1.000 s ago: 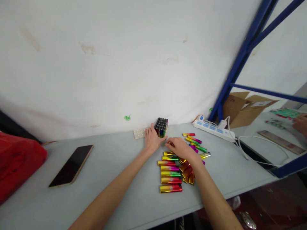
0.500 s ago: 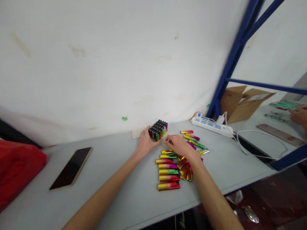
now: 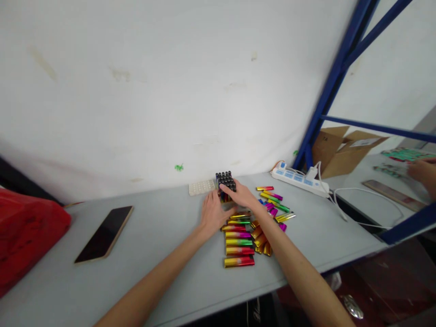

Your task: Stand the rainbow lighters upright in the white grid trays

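Note:
A tight upright block of black-topped, shiny coloured tubes (image 3: 225, 177) stands near the wall. My right hand (image 3: 242, 194) is closed round its right side, thumb across the front top edge. At the block's lower front left is my left hand (image 3: 212, 211), fingers stretched out and thumb spread to the right; whether the fingertips touch the block I cannot tell. Just in front, a row of metallic yellow, red, green and purple tubes (image 3: 239, 250) lies flat. Beside it, partly under my right forearm, is a loose heap of similar gold and coloured tubes (image 3: 259, 240).
Against the wall, left of the block, lies a pale dimpled tray (image 3: 200, 187). A phone (image 3: 105, 234) and a red bag (image 3: 30, 236) are on the left. Rightward are a power strip (image 3: 299, 178), blue frame (image 3: 327, 95), cardboard box (image 3: 344, 152) and another person's hand (image 3: 424, 172).
My right hand has moved left from above the loose tubes and taken hold of the block. My left hand has come off its left side, down towards the front. The block is turned and more upright.

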Demonstrator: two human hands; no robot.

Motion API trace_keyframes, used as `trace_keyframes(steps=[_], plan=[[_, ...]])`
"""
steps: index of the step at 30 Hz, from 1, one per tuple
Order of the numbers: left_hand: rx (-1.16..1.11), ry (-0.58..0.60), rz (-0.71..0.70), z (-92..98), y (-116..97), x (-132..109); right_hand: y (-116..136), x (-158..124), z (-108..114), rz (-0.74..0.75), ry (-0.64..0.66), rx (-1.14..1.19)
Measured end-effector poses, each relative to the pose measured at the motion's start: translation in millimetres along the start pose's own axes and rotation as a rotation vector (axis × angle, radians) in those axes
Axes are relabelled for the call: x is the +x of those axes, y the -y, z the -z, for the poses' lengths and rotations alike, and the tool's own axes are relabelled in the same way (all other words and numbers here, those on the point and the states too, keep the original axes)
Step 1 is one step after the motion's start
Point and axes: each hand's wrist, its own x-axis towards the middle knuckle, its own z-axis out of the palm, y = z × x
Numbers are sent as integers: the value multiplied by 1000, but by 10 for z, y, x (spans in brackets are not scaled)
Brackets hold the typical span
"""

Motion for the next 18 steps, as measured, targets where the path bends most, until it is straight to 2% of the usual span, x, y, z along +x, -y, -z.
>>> trace_keyframes(steps=[3,6,8,12,15,18], plan=[[-71,49,-33,-60,-75,1,95,262,193,-84,54,-162],[-110,111,-117,-36,-85,64,168,530,346,-60,126,-377],[-63,134,-188,47,-9,126,192,667,407,-21,155,-500],[152,63,-154,311,361,261,158,808,519,67,225,-526],[180,52,-105,470,695,355,114,894,611,188,342,-472],[183,76,-91,575,938,423,114,1018,651,273,435,-457]])
